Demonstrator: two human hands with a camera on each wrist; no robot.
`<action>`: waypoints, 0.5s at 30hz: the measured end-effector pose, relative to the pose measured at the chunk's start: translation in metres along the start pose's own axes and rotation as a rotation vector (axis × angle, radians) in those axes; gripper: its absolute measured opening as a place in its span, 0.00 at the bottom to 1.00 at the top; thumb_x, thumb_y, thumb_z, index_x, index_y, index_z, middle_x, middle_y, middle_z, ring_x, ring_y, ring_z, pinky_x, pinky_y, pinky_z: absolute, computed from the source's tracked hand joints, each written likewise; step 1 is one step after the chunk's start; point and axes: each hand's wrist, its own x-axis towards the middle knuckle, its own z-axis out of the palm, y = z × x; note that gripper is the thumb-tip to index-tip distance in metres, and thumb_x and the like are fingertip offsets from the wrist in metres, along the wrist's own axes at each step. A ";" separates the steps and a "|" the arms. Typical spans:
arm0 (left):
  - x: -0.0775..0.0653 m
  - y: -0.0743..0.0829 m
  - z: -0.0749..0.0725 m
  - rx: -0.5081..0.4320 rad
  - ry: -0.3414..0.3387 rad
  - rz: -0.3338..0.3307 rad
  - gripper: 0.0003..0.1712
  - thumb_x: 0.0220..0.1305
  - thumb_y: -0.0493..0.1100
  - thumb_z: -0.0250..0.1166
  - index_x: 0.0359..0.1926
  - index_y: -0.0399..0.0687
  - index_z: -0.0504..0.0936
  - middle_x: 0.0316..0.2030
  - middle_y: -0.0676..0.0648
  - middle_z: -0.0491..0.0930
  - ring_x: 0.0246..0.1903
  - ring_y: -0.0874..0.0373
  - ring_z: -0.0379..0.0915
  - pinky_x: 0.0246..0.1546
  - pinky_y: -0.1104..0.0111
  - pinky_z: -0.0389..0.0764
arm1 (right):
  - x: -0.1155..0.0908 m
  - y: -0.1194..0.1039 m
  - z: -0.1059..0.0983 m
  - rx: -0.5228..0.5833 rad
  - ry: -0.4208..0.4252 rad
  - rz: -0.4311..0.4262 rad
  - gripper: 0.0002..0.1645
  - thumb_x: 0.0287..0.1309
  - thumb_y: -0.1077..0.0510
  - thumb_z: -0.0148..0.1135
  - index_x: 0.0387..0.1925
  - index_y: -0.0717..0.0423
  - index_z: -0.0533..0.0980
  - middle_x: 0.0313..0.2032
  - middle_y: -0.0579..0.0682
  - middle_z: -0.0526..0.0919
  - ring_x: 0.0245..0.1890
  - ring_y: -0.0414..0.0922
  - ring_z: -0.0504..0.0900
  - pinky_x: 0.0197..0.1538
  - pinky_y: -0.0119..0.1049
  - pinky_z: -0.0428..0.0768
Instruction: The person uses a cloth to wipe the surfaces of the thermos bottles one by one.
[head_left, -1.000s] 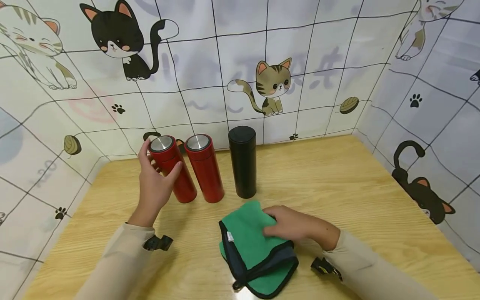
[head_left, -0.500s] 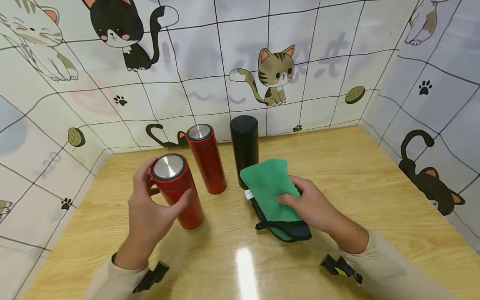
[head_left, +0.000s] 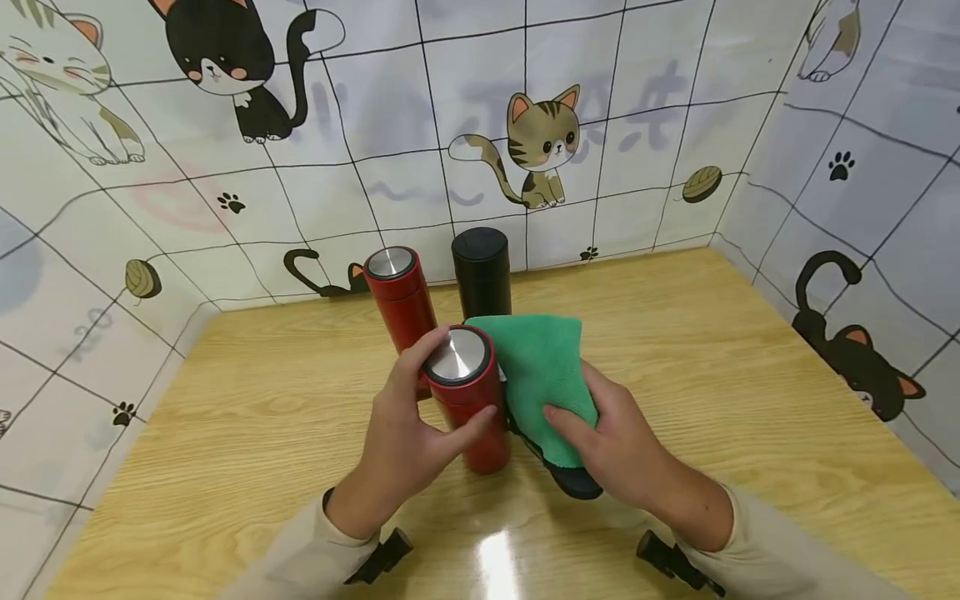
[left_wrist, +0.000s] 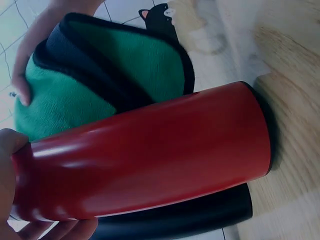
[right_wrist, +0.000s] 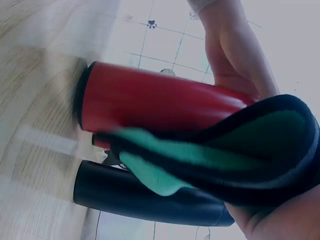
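The left hand (head_left: 405,443), clamped round a red flask (head_left: 483,433), now sits nearer three o'clock; the right hand (head_left: 621,443) grips green cloth (head_left: 542,360).

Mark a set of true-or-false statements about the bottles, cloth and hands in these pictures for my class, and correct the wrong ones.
1. The left hand grips a red bottle. True.
2. The right hand holds a green cloth. True.
3. Only one hand shows in the head view. False: both show.
4. In the head view, the other red bottle stands left of the black bottle. True.
5. The black bottle lies on its side. False: it stands upright.
6. All three bottles share one colour. False: two are red, one is black.
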 end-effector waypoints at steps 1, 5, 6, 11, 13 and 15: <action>0.001 0.000 0.003 -0.011 -0.002 0.014 0.50 0.50 0.46 0.79 0.71 0.44 0.62 0.58 0.45 0.77 0.52 0.54 0.80 0.41 0.64 0.87 | 0.000 0.001 0.001 -0.008 -0.007 -0.027 0.25 0.67 0.65 0.57 0.65 0.60 0.69 0.55 0.58 0.82 0.50 0.44 0.84 0.50 0.36 0.84; 0.003 0.002 0.008 -0.029 -0.022 0.027 0.48 0.50 0.46 0.79 0.69 0.43 0.64 0.57 0.45 0.77 0.50 0.55 0.81 0.41 0.65 0.87 | -0.001 0.006 0.006 -0.069 -0.044 -0.122 0.26 0.64 0.65 0.61 0.62 0.56 0.71 0.57 0.52 0.80 0.53 0.39 0.80 0.52 0.36 0.83; 0.003 0.001 0.008 -0.029 -0.030 0.023 0.49 0.50 0.46 0.79 0.70 0.43 0.64 0.57 0.45 0.77 0.50 0.55 0.81 0.41 0.65 0.87 | -0.001 0.009 0.007 -0.092 -0.050 -0.144 0.25 0.62 0.65 0.63 0.61 0.54 0.72 0.57 0.51 0.79 0.55 0.40 0.78 0.53 0.36 0.83; 0.005 -0.002 0.009 0.007 -0.057 0.015 0.52 0.49 0.45 0.79 0.71 0.45 0.61 0.60 0.45 0.76 0.51 0.56 0.81 0.39 0.66 0.87 | 0.002 0.017 0.013 -0.153 -0.065 -0.175 0.30 0.57 0.62 0.69 0.60 0.52 0.70 0.57 0.47 0.76 0.57 0.41 0.77 0.56 0.40 0.82; 0.005 -0.003 0.010 0.017 -0.056 0.022 0.52 0.49 0.45 0.80 0.71 0.44 0.60 0.59 0.44 0.76 0.51 0.55 0.81 0.39 0.66 0.87 | 0.003 0.019 0.014 -0.143 -0.058 -0.141 0.35 0.56 0.62 0.70 0.63 0.55 0.65 0.55 0.47 0.78 0.54 0.41 0.80 0.54 0.39 0.83; 0.006 -0.005 0.010 0.020 -0.053 0.030 0.53 0.49 0.45 0.80 0.70 0.43 0.59 0.58 0.43 0.75 0.51 0.54 0.81 0.39 0.65 0.87 | 0.004 0.020 0.014 -0.139 -0.040 -0.094 0.41 0.55 0.61 0.72 0.66 0.56 0.60 0.54 0.48 0.80 0.51 0.41 0.82 0.52 0.38 0.84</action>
